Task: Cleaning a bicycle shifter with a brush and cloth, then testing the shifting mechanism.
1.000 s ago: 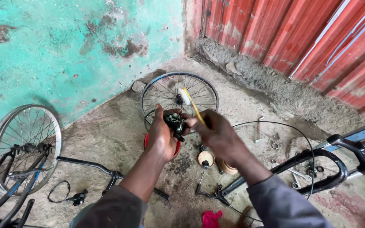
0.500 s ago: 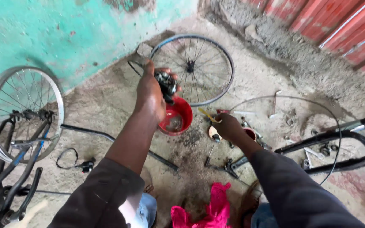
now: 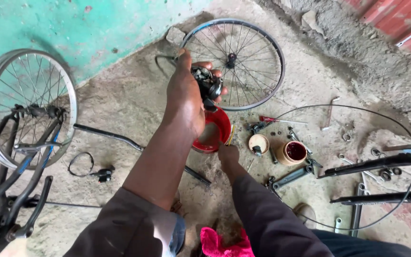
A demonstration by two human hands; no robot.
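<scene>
My left hand [image 3: 185,97] is raised and grips a small black greasy bicycle part [image 3: 207,84] between thumb and fingers. Below it on the dirt floor sits a red bowl [image 3: 219,124]. My right hand [image 3: 228,153] is low at the bowl's near edge and holds a thin yellow-handled brush [image 3: 232,135], whose tip reaches into the bowl. The fingers are curled around the handle.
A spoked wheel [image 3: 258,35] lies flat beyond the bowl. Another wheel [image 3: 5,95] in a fork stands at left. A small tin [image 3: 293,153], a lid [image 3: 258,143], wrenches and small parts lie to the right, inside a bare rim hoop [image 3: 407,138]. A pink rag [image 3: 215,245] is at my knees.
My right hand has dropped from the raised part down to the red bowl with the brush. The left hand keeps the part up. My view has tilted further down.
</scene>
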